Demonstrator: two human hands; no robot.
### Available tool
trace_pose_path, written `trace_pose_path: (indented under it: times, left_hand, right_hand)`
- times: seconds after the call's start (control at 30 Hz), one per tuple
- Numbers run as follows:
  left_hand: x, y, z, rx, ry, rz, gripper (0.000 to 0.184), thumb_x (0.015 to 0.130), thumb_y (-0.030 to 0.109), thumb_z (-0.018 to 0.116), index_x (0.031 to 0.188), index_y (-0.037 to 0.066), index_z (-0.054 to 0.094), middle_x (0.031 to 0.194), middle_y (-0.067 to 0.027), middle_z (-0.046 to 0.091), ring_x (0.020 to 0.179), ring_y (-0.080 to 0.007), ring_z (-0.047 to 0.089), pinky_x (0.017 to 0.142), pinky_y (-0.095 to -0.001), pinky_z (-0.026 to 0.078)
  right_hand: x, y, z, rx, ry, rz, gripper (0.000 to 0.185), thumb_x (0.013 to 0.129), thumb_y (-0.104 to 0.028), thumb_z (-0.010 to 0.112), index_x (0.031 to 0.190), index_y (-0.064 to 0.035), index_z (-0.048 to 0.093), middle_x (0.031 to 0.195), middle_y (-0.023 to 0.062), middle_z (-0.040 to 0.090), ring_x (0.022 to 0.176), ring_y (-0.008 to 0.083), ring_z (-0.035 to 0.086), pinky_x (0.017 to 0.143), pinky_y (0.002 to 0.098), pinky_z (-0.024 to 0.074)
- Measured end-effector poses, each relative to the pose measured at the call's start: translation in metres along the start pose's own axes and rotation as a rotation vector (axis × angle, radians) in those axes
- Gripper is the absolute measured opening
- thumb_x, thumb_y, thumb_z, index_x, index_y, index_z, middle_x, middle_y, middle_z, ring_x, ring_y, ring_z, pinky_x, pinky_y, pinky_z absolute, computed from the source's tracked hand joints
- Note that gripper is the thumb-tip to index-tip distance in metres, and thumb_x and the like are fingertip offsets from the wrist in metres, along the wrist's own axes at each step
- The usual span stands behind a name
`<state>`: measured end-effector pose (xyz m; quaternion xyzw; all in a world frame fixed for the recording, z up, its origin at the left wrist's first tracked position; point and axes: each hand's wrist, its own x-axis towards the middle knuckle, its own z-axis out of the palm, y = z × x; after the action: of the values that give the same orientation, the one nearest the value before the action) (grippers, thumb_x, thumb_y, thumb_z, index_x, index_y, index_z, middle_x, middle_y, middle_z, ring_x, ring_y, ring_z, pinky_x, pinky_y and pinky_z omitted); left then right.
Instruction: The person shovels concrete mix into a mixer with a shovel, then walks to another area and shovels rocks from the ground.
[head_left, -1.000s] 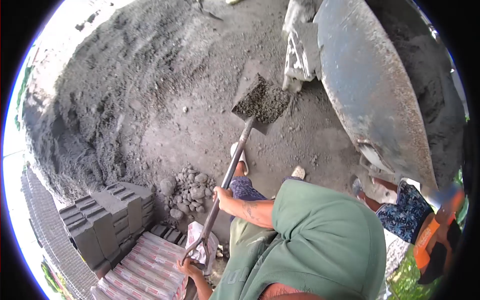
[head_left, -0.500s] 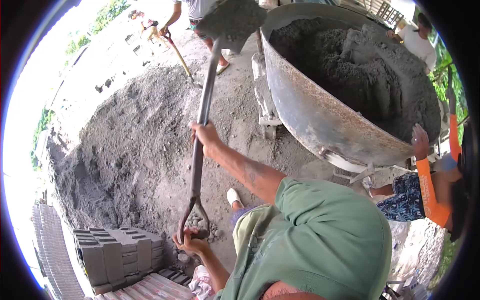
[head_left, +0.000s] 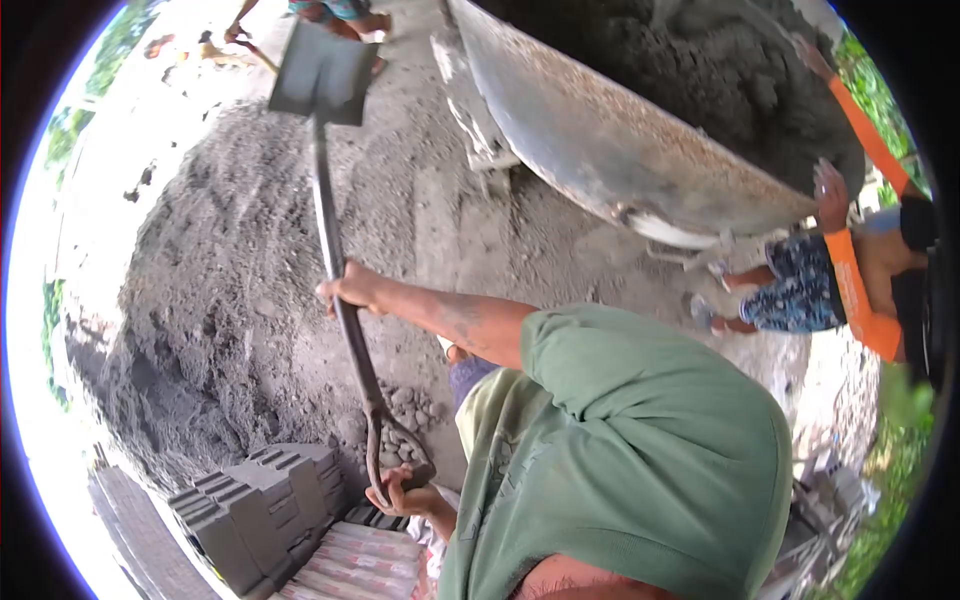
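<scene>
The right hand (head_left: 352, 288) closes around the long metal shaft of a square-bladed grey shovel (head_left: 325, 205), and the left hand (head_left: 407, 493) grips its brown D-shaped handle at bottom centre-left. The flat blade is in the upper left of the frame. A curved, rust-streaked metal tub (head_left: 600, 125) holds rough grey mix (head_left: 720, 90) at upper right. Coarse grey gravel (head_left: 225, 250) spreads at left, above stacked angular grey blocks (head_left: 265, 510) and near rounded stones (head_left: 408, 412).

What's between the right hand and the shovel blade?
Just bare shovel shaft, from the right hand up to the blade; no other hand on that stretch. Shows in the head view.
</scene>
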<state>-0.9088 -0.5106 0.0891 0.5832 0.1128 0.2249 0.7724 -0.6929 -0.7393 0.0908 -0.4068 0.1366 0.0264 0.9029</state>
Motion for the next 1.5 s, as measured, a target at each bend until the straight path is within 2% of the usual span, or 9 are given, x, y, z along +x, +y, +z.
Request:
trace_pose_path:
  times: [0.03, 0.13, 0.2, 0.4, 0.6, 0.73, 0.93, 1.2, 1.5]
  left_hand:
    - [0.014, -0.003, -0.042, 0.125, 0.016, 0.010, 0.015, 0.062, 0.001, 0.051, 0.072, 0.006, 0.041, 0.055, -0.0063, 0.042, 0.043, -0.0149, 0.039, 0.043, -0.0271, 0.037]
    - [0.055, 0.003, -0.143, 0.251, 0.021, -0.147, 0.014, 0.060, 0.001, 0.049, 0.071, 0.007, 0.042, 0.050, -0.0055, 0.039, 0.041, -0.0148, 0.037, 0.040, -0.0265, 0.035]
    - [0.080, 0.016, -0.143, 0.353, 0.179, -0.281, 0.012, 0.060, 0.001, 0.048, 0.068, 0.006, 0.042, 0.048, -0.0050, 0.037, 0.040, -0.0145, 0.036, 0.039, -0.0262, 0.034]
    - [0.192, -0.057, -0.095, 0.673, -0.164, -0.609, 0.010, 0.061, 0.001, 0.050, 0.064, 0.003, 0.041, 0.052, -0.0054, 0.041, 0.040, -0.0130, 0.037, 0.038, -0.0247, 0.032]
    - [0.193, -0.205, 0.018, 0.736, -0.583, -0.905, 0.015, 0.065, 0.001, 0.058, 0.069, 0.002, 0.044, 0.056, -0.0056, 0.046, 0.044, -0.0122, 0.041, 0.043, -0.0241, 0.035]
    - [0.135, -0.267, 0.075, 0.920, -1.016, -0.880, 0.021, 0.069, 0.009, 0.065, 0.070, 0.003, 0.045, 0.062, -0.0020, 0.050, 0.054, -0.0082, 0.045, 0.051, -0.0227, 0.039]
    - [0.026, -0.305, 0.130, 0.642, -1.027, -1.251, 0.031, 0.069, 0.009, 0.071, 0.074, 0.004, 0.041, 0.062, -0.0006, 0.048, 0.056, -0.0062, 0.044, 0.051, -0.0223, 0.039]
    - [-0.119, -0.416, 0.179, 0.668, -1.144, -1.156, 0.027, 0.070, 0.014, 0.069, 0.078, 0.000, 0.046, 0.064, -0.0039, 0.054, 0.056, -0.0076, 0.048, 0.049, -0.0241, 0.040]
    - [-0.180, -0.512, 0.203, 0.566, -1.131, -1.017, 0.023, 0.067, 0.013, 0.065, 0.076, -0.001, 0.049, 0.062, -0.0067, 0.054, 0.055, -0.0124, 0.051, 0.049, -0.0282, 0.043]
  right_hand:
    - [0.006, 0.040, 0.002, -0.027, -0.106, 0.094, 0.054, 0.078, -0.009, 0.063, 0.114, 0.0109, 0.028, 0.084, 0.0161, 0.054, 0.065, 0.0221, 0.061, 0.058, 0.0330, 0.0554]
    - [-0.003, 0.144, 0.027, 0.023, 0.122, 0.373, 0.049, 0.077, -0.008, 0.063, 0.112, 0.0037, 0.032, 0.079, 0.0130, 0.054, 0.062, 0.0218, 0.058, 0.053, 0.0359, 0.0501]
    - [-0.004, 0.198, 0.029, 0.159, 0.258, 0.510, 0.043, 0.075, -0.008, 0.064, 0.108, 0.0002, 0.038, 0.078, 0.0115, 0.053, 0.061, 0.0217, 0.056, 0.050, 0.0364, 0.0475]
    - [0.033, 0.357, -0.074, 0.376, 0.641, 0.718, 0.028, 0.076, -0.008, 0.058, 0.099, -0.0012, 0.041, 0.074, 0.0110, 0.054, 0.064, 0.0230, 0.059, 0.051, 0.0385, 0.0519]
    - [0.025, 0.380, -0.232, 0.611, 1.068, 0.473, 0.015, 0.081, -0.012, 0.056, 0.083, -0.0015, 0.047, 0.063, 0.0074, 0.050, 0.056, 0.0217, 0.055, 0.051, 0.0365, 0.0501]
    - [-0.007, 0.349, -0.325, 0.637, 1.283, 0.248, 0.015, 0.082, -0.016, 0.055, 0.078, -0.0048, 0.047, 0.062, 0.0067, 0.050, 0.052, 0.0202, 0.053, 0.048, 0.0352, 0.0473]
    - [-0.075, 0.288, -0.428, 0.480, 1.235, 0.274, 0.019, 0.085, -0.021, 0.051, 0.079, -0.0042, 0.044, 0.060, 0.0065, 0.047, 0.047, 0.0196, 0.048, 0.047, 0.0340, 0.0445]
    - [-0.145, 0.254, -0.634, 0.346, 1.413, 0.286, 0.024, 0.085, -0.024, 0.050, 0.076, -0.0026, 0.042, 0.062, 0.0065, 0.046, 0.051, 0.0206, 0.048, 0.047, 0.0320, 0.0448]
    - [-0.147, 0.244, -0.725, 0.232, 1.467, 0.263, 0.030, 0.088, -0.027, 0.052, 0.088, -0.0010, 0.038, 0.073, 0.0091, 0.046, 0.060, 0.0205, 0.049, 0.057, 0.0330, 0.0482]
